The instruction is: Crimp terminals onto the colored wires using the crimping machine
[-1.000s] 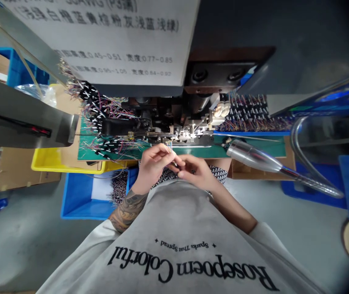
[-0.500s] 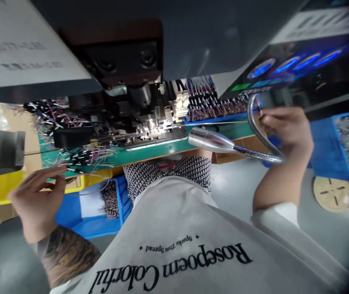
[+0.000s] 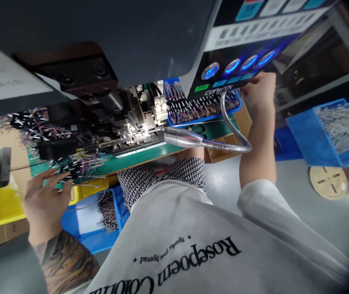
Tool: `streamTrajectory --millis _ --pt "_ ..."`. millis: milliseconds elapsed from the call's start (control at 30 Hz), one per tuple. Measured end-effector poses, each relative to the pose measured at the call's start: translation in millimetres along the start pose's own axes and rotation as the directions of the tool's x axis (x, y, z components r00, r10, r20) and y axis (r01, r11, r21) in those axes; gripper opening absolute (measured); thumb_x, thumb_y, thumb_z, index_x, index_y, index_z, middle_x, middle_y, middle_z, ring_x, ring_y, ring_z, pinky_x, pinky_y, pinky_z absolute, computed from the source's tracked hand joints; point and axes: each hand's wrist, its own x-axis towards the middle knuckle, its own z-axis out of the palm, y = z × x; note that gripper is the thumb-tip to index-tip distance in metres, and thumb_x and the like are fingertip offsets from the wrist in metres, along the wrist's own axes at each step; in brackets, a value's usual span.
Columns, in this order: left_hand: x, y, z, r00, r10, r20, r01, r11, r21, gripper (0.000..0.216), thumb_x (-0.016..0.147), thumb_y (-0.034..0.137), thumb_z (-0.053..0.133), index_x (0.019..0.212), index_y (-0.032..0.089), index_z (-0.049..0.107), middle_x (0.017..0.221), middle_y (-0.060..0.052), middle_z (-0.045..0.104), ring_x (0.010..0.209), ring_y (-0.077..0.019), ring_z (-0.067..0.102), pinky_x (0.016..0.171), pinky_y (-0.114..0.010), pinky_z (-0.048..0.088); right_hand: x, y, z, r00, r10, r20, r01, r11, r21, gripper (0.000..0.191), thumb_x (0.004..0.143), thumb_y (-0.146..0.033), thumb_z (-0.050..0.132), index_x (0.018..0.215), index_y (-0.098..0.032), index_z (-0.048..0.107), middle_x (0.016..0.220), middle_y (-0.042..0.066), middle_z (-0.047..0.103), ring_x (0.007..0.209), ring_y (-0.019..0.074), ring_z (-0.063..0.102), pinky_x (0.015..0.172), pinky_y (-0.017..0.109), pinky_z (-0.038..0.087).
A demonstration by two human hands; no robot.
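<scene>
At the left, the left hand [image 3: 44, 200] lies open, fingers spread on the edge of the green counter [image 3: 137, 157], touching a loose bundle of thin coloured wires [image 3: 82, 165] that runs sideways to its right. In the middle stands one press machine [image 3: 125, 122] and one bendable lamp [image 3: 189, 139]. Far right, the right hand [image 3: 258, 92] reaches up beside a blue tray of wires [image 3: 198, 107]; whether it holds anything I cannot tell.

Factory workstation — crimping machine [image 3: 125, 122], wire harnesses [image 3: 192, 107]

Green bench [image 3: 150, 153], wire bundles [image 3: 79, 165], crimping machine [image 3: 122, 122]
</scene>
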Motion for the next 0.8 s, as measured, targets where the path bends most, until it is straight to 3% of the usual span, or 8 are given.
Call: streamTrajectory --millis 100,200,400,500,800 --pt "1.8 -10.8 5.7 0.991 0.131 -0.012 -0.130 0.990 0.054 0.025 0.073 0.029 0.080 0.097 0.039 0.078 0.120 0.009 0.074 0.115 -0.0330 0.071 0.105 -0.053 0.054 9.8 10.2 -3.9 0.997 -0.074 0.011 0.074 0.994 -0.084 0.057 0.074 -0.030 0.013 0.028 0.002 0.021 0.082 0.024 0.067 0.063 -0.0019 0.055 0.067 0.040 0.025" --pt "4.5 -17.9 12.4 0.980 0.198 -0.031 -0.193 0.975 0.113 0.018 0.079 0.031 0.079 0.097 0.035 0.077 0.117 0.005 0.076 0.113 -0.0325 0.073 0.103 -0.051 0.056 21.2 22.1 -6.8 0.992 -0.116 0.052 0.126 0.949 -0.289 0.059 0.077 -0.034 0.021 0.029 0.000 0.026 0.087 0.026 0.070 0.064 -0.0021 0.058 0.061 0.038 0.027" --pt "0.2 -9.0 13.9 0.959 0.282 -0.006 -0.275 0.940 0.203 0.023 0.089 0.027 0.070 0.110 0.031 0.079 0.121 -0.005 0.074 0.113 -0.0309 0.072 0.105 -0.047 0.055 33.9 35.1 -1.8 0.984 -0.154 0.091 0.172 0.683 -0.710 0.049 0.080 -0.038 0.059 0.048 -0.002 0.049 0.088 0.025 0.075 0.076 0.0019 0.065 0.062 0.027 0.036" --pt "-3.4 -4.2 13.1 0.956 0.293 0.035 -0.294 0.935 0.201 0.022 0.091 0.029 0.069 0.109 0.029 0.080 0.109 -0.006 0.072 0.105 -0.0304 0.071 0.097 -0.045 0.057 33.9 36.7 0.3 0.982 -0.169 0.086 0.174 0.631 -0.756 0.046 0.082 -0.039 0.059 0.053 -0.004 0.051 0.088 0.022 0.075 0.073 0.0012 0.062 0.063 0.029 0.036" --pt "-4.7 -6.1 20.3 0.955 0.291 0.054 -0.295 0.947 0.129 0.011 0.092 0.039 0.071 0.098 0.034 0.079 0.106 -0.002 0.072 0.100 -0.0276 0.071 0.097 -0.046 0.056 46.0 56.1 1.0 0.953 -0.298 0.063 0.262 0.695 -0.669 0.043 0.080 -0.034 0.065 0.068 0.008 0.063 0.092 0.022 0.075 0.072 -0.0006 0.058 0.064 0.029 0.035"
